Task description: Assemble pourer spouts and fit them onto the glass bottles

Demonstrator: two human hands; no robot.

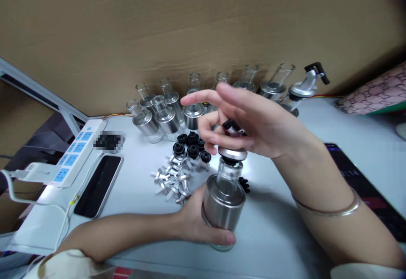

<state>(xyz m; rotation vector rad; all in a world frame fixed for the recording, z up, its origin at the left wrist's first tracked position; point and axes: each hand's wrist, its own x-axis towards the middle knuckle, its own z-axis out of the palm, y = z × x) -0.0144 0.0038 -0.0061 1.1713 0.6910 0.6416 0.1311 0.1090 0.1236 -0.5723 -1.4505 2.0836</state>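
Near the middle, a steel-sleeved glass bottle is held roughly upright; it is judged rigid, fairly weighty, slick and fragile at the neck, best grasped by the sleeve, where the left hand is wrapped. The pourer at its mouth is touched by the right hand, half curled; its grip cannot be told. Beyond, leftward, metal spouts are heaped; farther, more bottles are lined up.

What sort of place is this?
Probably a small-parts assembly workspace: clear glass bottles with silver metal sleeves stand together, and a pile of small silver metal spouts lies beside round black stoppers on the pale tabletop.
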